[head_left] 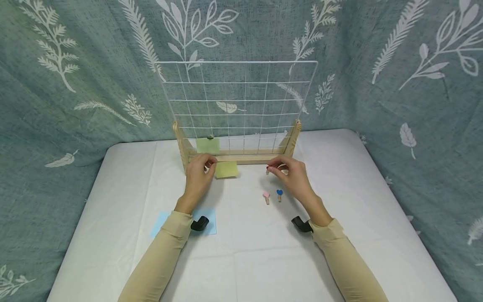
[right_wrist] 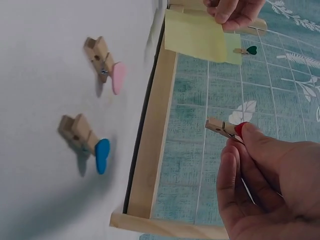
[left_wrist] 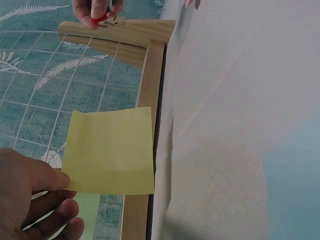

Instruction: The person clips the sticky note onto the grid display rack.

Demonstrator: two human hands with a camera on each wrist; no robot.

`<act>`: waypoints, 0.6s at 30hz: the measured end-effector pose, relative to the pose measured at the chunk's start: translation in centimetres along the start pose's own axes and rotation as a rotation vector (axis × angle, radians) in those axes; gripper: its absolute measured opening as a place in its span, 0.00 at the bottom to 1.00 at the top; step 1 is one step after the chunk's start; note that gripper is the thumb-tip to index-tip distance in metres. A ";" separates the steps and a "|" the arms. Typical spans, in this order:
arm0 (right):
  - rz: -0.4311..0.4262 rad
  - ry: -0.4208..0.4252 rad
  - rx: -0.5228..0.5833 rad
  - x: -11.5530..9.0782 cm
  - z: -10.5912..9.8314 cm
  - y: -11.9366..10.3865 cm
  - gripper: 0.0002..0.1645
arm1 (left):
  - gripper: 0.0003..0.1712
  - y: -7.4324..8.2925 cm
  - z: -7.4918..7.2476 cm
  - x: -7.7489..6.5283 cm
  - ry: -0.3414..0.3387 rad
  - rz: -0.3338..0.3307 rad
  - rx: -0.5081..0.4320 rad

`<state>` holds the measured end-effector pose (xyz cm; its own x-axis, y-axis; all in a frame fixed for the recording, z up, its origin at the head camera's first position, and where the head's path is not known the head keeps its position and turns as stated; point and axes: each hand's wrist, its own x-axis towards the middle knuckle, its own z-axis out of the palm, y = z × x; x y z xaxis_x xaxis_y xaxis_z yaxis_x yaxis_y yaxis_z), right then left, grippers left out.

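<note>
My left hand [head_left: 197, 178] pinches a yellow sticky note [head_left: 226, 170] by one corner, holding it up before the wooden base of a white wire grid rack [head_left: 237, 82]. Between thumb and fingers of my right hand [head_left: 296, 176] is a small wooden clothespin [right_wrist: 222, 127] with a red heart, held by its heart end. Two more clothespins lie on the table near that hand, one with a pink heart [right_wrist: 118, 77] and one with a blue heart [right_wrist: 102, 155]. A pale green note [head_left: 207, 145] hangs on the grid from a clothespin with a dark green heart [right_wrist: 251, 50].
Light blue paper [head_left: 205, 220] lies on the white tabletop [head_left: 249, 272], partly hidden under my left forearm. Wooden side supports [head_left: 292, 138] hold the rack upright. Behind it hangs a leaf-patterned green curtain [head_left: 113, 63].
</note>
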<state>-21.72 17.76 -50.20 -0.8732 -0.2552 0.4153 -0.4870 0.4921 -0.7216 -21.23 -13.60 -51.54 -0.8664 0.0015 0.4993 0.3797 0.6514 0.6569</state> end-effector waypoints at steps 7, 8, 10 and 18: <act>-0.059 0.030 -0.009 1.4 0.5 -1.1 0.09 | 0.05 0.6 0.5 0.7 0.028 0.060 -0.001; -0.063 0.032 -0.009 1.7 0.6 -1.3 0.09 | 0.05 0.7 0.5 0.8 0.036 0.069 -0.001; -0.063 0.035 -0.005 2.1 0.7 -1.6 0.09 | 0.05 0.9 0.6 1.0 0.047 0.087 0.001; -0.092 0.058 0.017 3.2 1.5 -2.4 0.09 | 0.04 1.4 0.7 1.4 0.055 0.095 0.002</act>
<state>-23.40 14.47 -47.94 -0.8226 -0.2494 0.5110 -0.5654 0.4550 -0.6880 -22.17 -12.12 -50.33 -0.8073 0.0218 0.5898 0.4587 0.6520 0.6037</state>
